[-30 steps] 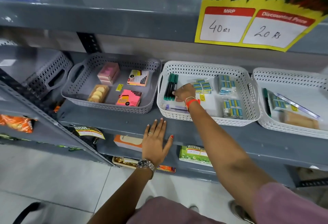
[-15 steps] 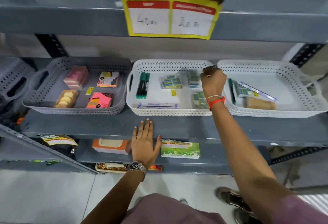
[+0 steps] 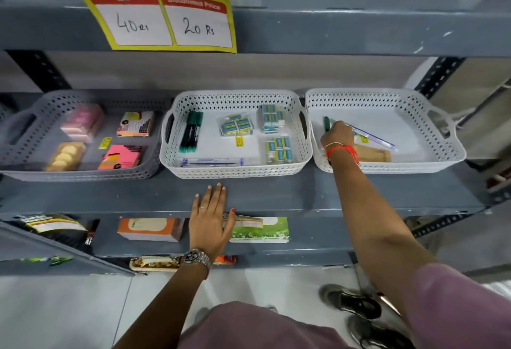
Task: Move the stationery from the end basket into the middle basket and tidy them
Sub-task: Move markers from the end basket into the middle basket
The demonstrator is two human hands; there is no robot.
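Three baskets stand in a row on the grey shelf. The white end basket [image 3: 431, 105] on the right holds a green marker [image 3: 327, 123], a clear pen pack [image 3: 373, 135] and a brown packet [image 3: 373, 153]. My right hand [image 3: 337, 135] is inside it at the left side, fingers closed around the green marker. The white middle basket [image 3: 235, 99] holds green markers [image 3: 191, 131], several eraser packs [image 3: 236, 125] and a pen pack [image 3: 210, 162]. My left hand [image 3: 211, 220] lies flat, fingers apart, on the shelf's front edge below the middle basket.
A grey basket [image 3: 22, 152] on the left holds sticky notes and pink and yellow items. A yellow price sign [image 3: 163, 19] hangs from the shelf above. Notepads [image 3: 150, 228] lie on the lower shelf. My shoes [image 3: 351, 304] are on the floor.
My right hand has moved from the middle basket rightwards over the rim into the end basket and closed on the green marker. The view has swung right. My left hand stays put.
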